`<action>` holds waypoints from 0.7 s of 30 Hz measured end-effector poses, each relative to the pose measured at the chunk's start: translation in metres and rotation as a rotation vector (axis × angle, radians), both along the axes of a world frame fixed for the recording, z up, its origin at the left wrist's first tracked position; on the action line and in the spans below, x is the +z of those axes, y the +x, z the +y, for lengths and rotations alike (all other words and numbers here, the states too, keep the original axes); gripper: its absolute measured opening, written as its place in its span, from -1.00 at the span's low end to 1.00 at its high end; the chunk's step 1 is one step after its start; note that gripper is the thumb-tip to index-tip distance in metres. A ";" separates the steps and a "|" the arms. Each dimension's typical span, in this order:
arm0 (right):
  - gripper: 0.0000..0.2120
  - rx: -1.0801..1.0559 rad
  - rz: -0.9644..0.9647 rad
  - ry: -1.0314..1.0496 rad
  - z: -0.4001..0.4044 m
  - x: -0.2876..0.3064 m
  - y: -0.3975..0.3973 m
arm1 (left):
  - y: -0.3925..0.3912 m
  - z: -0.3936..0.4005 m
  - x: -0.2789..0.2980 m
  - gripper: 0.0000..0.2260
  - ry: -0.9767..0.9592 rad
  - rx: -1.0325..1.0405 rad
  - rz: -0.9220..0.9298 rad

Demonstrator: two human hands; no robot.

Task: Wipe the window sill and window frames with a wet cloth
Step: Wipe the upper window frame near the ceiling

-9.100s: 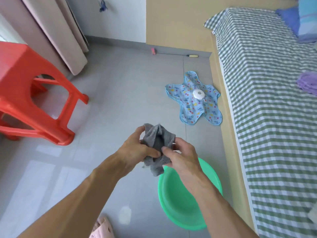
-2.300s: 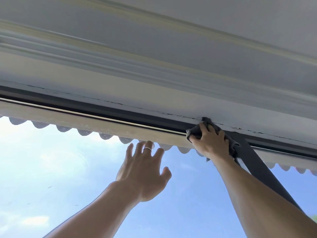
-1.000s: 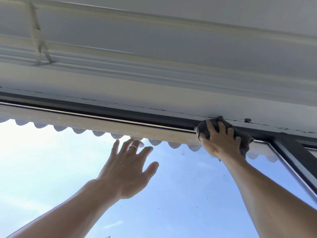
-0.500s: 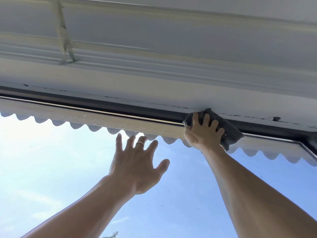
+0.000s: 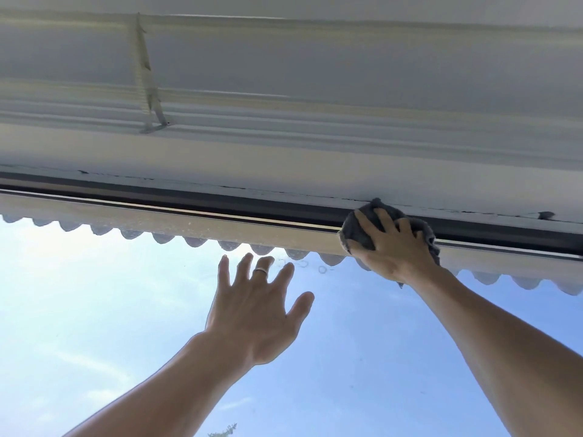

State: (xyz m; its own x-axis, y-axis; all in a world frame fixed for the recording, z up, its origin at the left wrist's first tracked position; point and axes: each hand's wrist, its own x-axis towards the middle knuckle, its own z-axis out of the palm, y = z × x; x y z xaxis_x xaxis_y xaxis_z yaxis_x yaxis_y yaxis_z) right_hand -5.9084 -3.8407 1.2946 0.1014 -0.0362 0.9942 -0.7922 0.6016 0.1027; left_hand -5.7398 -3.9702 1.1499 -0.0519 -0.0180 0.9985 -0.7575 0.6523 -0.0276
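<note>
I look up at the top of a window. Its dark top frame (image 5: 195,198) runs left to right under the white wall. My right hand (image 5: 391,247) presses a grey cloth (image 5: 356,230) flat against this frame at the right of the middle, fingers spread over the cloth. My left hand (image 5: 252,307), a ring on one finger, lies open against the window glass (image 5: 104,310) below the frame, holding nothing. Much of the cloth is hidden under my right hand.
A pale scalloped strip (image 5: 195,230) borders the top of the glass just below the frame. Above the frame are white ceiling mouldings (image 5: 315,127) with a small bracket (image 5: 154,121). Blue sky shows through the glass.
My right hand has slid the cloth along the top frame, leftward from the frame's right corner over the last seconds. My left hand has stayed flat on the glass. Earlier I held the cloth over a green basin.
</note>
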 end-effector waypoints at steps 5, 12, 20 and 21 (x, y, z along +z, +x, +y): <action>-0.36 0.058 -0.108 -0.209 -0.032 -0.003 0.033 | 0.012 -0.012 -0.002 -0.46 0.007 -0.109 -0.045; -0.38 0.134 -0.108 -0.170 -0.038 0.000 0.047 | 0.039 -0.033 -0.006 -0.45 0.026 -0.100 0.025; -0.37 0.088 0.081 0.073 -0.096 -0.010 0.114 | 0.061 -0.055 -0.015 -0.40 0.071 -0.109 0.055; -0.38 0.107 0.103 0.086 -0.095 -0.008 0.114 | 0.063 -0.056 -0.016 -0.40 0.072 -0.106 0.062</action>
State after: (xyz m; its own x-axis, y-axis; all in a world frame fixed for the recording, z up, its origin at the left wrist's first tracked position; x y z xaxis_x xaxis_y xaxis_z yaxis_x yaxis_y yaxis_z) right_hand -5.7943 -3.9360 1.2868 0.2099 -0.1038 0.9722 -0.8341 0.4998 0.2335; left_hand -5.6763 -4.0260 1.1337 0.0042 -0.0879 0.9961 -0.6828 0.7275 0.0670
